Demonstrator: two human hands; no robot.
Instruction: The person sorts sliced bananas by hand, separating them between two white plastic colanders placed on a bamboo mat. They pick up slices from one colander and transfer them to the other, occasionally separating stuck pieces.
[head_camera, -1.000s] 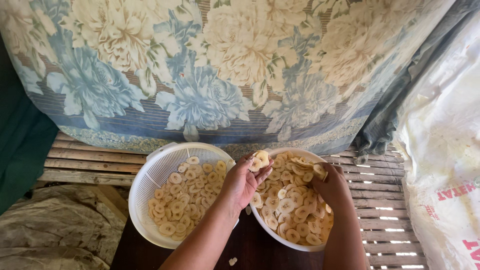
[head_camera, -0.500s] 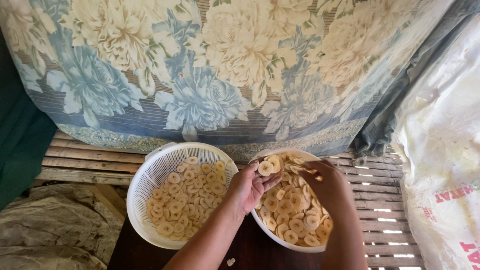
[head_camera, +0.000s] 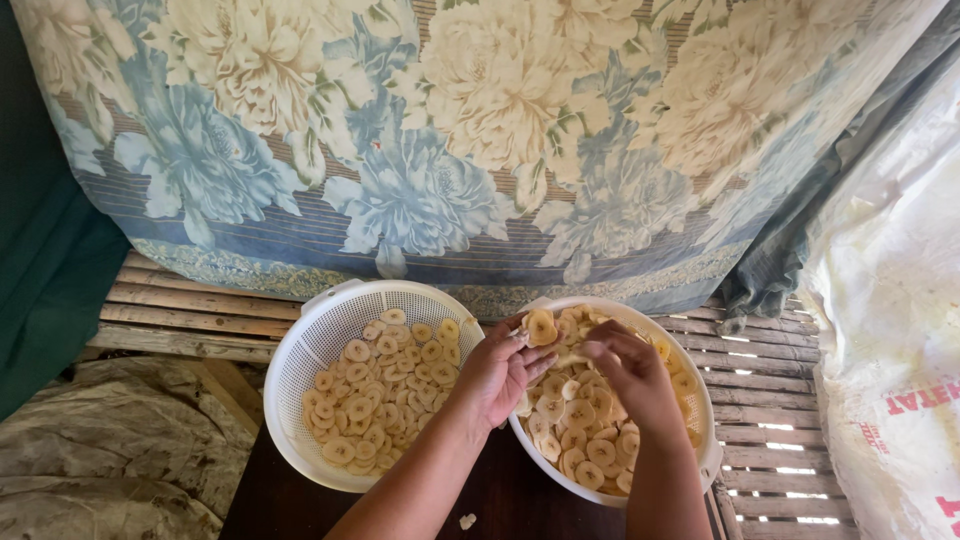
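My left hand holds a few pale banana slices pinched at its fingertips, above the near rim of a white bowl filled with more slices. My right hand hovers over that bowl with bent fingers touching the same cluster of slices. To the left stands a white perforated colander, partly filled with separated round slices. Both forearms come in from the bottom edge.
The bowls rest on a dark surface over a slatted bamboo platform. A floral cloth hangs behind. A white printed sack stands at the right, green fabric at the left, crumpled grey sheeting at lower left.
Both hands have lifted slightly from the heap in the right bowl and come together on a cluster of slices held at the fingertips.
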